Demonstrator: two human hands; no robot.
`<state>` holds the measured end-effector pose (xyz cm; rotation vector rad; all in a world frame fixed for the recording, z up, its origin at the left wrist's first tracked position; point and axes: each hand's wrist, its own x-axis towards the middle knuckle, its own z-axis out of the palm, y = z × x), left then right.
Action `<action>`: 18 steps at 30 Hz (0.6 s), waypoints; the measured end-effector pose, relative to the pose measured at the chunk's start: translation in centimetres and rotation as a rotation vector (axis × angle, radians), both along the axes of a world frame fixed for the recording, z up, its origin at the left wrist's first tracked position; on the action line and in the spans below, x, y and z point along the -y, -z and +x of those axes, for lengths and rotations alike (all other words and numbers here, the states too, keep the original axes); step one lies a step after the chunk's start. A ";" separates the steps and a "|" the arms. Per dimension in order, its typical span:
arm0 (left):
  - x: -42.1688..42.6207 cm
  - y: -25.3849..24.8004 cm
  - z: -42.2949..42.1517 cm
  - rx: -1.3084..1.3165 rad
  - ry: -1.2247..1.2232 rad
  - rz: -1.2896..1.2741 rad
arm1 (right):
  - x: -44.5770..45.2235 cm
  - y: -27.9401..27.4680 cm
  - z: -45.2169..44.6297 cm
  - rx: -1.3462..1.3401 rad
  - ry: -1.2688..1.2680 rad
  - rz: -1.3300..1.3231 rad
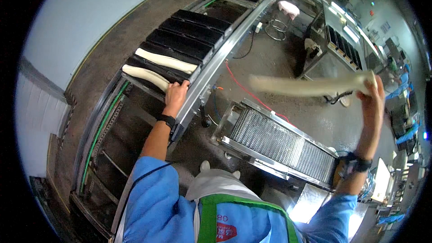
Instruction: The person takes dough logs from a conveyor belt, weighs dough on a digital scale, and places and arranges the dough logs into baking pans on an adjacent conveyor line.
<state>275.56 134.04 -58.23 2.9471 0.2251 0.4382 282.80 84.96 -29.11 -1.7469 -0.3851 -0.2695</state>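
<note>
Cream, long, gently curved strips (material unclear): three in view. Far one [166,60] and near one [146,75] lie side by side on the line, apart; held one [310,85] is in the air.
Right grip [372,91]: closed round one end of the held one, raised on the right. Strip sticks out leftward, roughly level in view, motion-blurred, clear of everything else.
Left grip [177,92]: fingers curled over the right-hand end of the near one, at the tray's rail-side end. Can't tell if it's pinching or just resting there.
Line: metal-framed conveyor [234,40] with rows of black rectangular trays [189,31] set crosswise. Green strip [102,130] runs down its inner left side, beside the open section.
Mesh belt: silver metal-mesh conveyor [279,137], low, between the forearms.
Floor: red hose [243,84] curves toward the mesh belt. Round stool [289,9] with pinkish-white seat past the line.
Upper right: metal tabletop [330,56] with more black trays [344,47].
Wear: black band on each wrist, blue sleeves, white apron with green trim.
</note>
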 end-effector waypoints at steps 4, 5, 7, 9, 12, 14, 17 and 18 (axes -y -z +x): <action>0.8 -2.1 -1.0 -0.010 -0.019 -0.001 | -15.3 2.2 3.4 -0.128 -0.212 0.286; 0.5 -1.6 -1.0 0.007 -0.006 -0.037 | -18.8 4.2 5.3 -0.158 -0.283 0.355; 0.3 -1.0 -0.9 0.038 0.013 -0.040 | -24.9 8.4 6.7 -0.288 -0.458 0.240; 0.3 -1.5 -1.4 0.054 0.026 -0.041 | -27.4 11.9 6.7 -0.432 -0.540 0.050; 0.2 -1.5 -1.4 0.013 -0.016 0.033 | -25.1 16.5 6.5 -0.455 -0.536 -0.170; -0.3 -1.3 -1.8 0.034 0.001 0.012 | -20.7 20.1 6.3 -0.505 -0.530 -0.292; -2.2 1.3 -1.9 0.060 0.014 -0.022 | -11.9 26.2 5.1 -0.565 -0.391 -0.485; -2.6 1.6 -1.7 0.043 0.028 -0.022 | -8.6 28.2 4.2 -0.566 -0.328 -0.653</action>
